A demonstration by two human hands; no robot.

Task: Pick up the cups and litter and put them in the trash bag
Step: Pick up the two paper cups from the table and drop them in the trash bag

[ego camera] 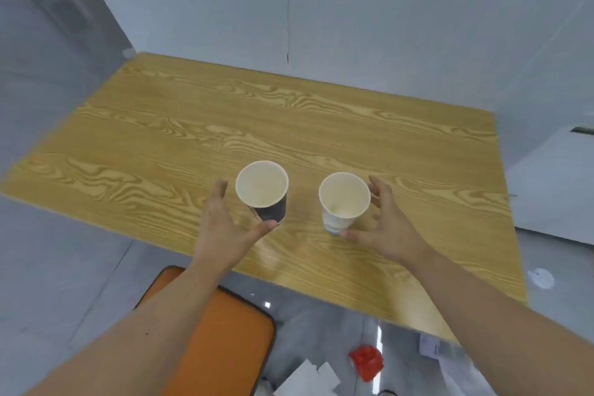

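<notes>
1. Grey floor [64, 267] fills the nearest part of the view, with an orange seat cushion [218, 341] lying under the person's left forearm.
2. Litter sits on that floor near the table's front edge: white paper scraps [308, 378], a crumpled red wrapper [366, 362] and, further right, a pale paper piece [432, 346] partly under the table.
3. A wood-grain table [160, 138] stretches away from the person, bare apart from two cups.
4. The left hand [225, 228] is spread wide, thumb touching the lower side of the dark-sleeved paper cup [268, 210], fingers out past its left side; it has not closed around it.
5. The right hand [384, 228] is likewise open, thumb beside the base of the white paper cup [337, 219] and fingers curving behind its right rim, with no firm grasp visible.
6. Both cups stand upright and look empty, side by side with a gap between them.
7. Beyond the table rise pale grey walls [385, 10]; a thin dark cord [287, 10] hangs down one of them.
</notes>
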